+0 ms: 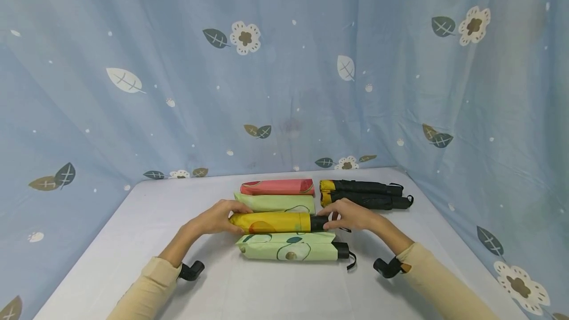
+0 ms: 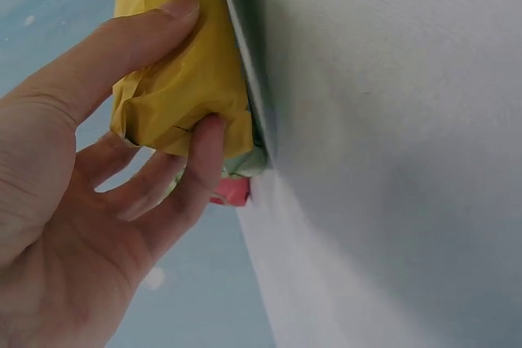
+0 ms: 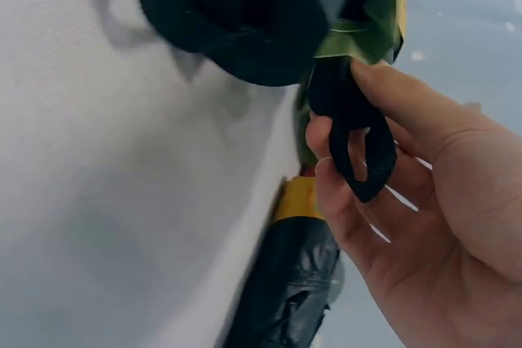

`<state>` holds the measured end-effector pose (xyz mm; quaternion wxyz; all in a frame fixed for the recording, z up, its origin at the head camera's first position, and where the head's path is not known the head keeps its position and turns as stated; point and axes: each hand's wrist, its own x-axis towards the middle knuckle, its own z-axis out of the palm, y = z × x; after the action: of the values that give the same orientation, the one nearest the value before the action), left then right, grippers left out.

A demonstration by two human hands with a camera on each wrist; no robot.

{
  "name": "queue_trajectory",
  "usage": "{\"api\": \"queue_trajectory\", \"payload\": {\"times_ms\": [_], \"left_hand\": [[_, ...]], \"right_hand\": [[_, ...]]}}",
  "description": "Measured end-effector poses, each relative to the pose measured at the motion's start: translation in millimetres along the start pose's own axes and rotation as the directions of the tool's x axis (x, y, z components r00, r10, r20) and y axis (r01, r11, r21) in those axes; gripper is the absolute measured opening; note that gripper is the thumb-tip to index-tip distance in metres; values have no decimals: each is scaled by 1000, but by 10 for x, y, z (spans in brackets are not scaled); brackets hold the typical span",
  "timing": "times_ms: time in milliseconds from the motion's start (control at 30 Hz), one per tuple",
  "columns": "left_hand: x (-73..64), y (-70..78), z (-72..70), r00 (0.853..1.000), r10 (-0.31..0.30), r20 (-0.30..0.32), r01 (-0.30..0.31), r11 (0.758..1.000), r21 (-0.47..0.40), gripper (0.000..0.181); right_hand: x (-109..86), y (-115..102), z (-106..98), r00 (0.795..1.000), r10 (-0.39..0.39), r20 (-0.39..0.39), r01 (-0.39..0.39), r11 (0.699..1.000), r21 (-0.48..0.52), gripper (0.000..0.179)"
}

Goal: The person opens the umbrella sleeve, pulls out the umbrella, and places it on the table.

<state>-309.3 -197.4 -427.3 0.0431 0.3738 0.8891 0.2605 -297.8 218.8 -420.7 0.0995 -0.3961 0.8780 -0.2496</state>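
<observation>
Both hands have a firm grip on one folded yellow umbrella [image 1: 270,222], which lies between them. The left hand [image 1: 220,217] pinches the fabric at its left end, thumb on the person's side and fingers beyond. The right hand [image 1: 352,214] pinches the black handle [image 1: 318,223] at the other end; in the right wrist view, a dark strap [image 3: 378,165] loops down by those fingers.

The umbrella's long axis runs left to right, straight from one grip to the other and across the person's line of view. Neither hand is nearer, so moving it would likely depend on both ends going together and staying level. Whether its underside touches the white bench [image 1: 275,290] cannot be told.

Outward from there, a pale green umbrella [image 1: 293,251] with an avocado print lies just beside it on the person's side, roughly parallel, handle to the right. Just beyond it lies another green umbrella [image 1: 271,203], and farther off a red umbrella [image 1: 277,187], also roughly parallel. Past the right hand, two black umbrellas [image 1: 362,199] with yellow ends lie side by side. A blue patterned curtain [image 1: 284,88] hangs behind.
</observation>
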Motion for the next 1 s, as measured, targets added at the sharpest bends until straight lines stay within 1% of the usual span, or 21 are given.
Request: {"api": "queue_trajectory", "payload": {"times_ms": [133, 300, 433, 500, 600, 733, 867, 1000], "left_hand": [[15, 40, -23, 1000, -7, -15, 7, 1000, 19, 53], [45, 84, -43, 999, 12, -43, -10, 998, 60, 59], [75, 113, -53, 999, 10, -50, -5, 996, 91, 61], [92, 121, -54, 999, 8, -48, -3, 994, 112, 62], [117, 131, -60, 999, 5, -53, 2, 991, 132, 64], [144, 137, -71, 998, 14, -66, -3, 987, 159, 62], [161, 157, -91, 997, 19, -68, -7, 985, 170, 57], [174, 179, -103, 997, 34, -72, -21, 985, 172, 52]], "right_hand": [[-15, -25, -47, 999, 13, -29, -14, 999, -33, 42], [-36, -32, -76, 998, 23, -65, -27, 997, -68, 41], [-41, -31, -77, 996, 17, -90, -22, 998, -63, 40], [-39, -37, -83, 994, 12, -113, -18, 998, -54, 41], [-36, -57, -100, 988, 24, -150, -28, 999, -22, 41], [-26, -93, -116, 979, 61, -195, -63, 998, -1, 40], [-13, -127, -118, 964, 96, -248, -97, 995, 6, 37], [1, -143, -101, 957, 122, -265, -124, 992, 6, 37]]}}
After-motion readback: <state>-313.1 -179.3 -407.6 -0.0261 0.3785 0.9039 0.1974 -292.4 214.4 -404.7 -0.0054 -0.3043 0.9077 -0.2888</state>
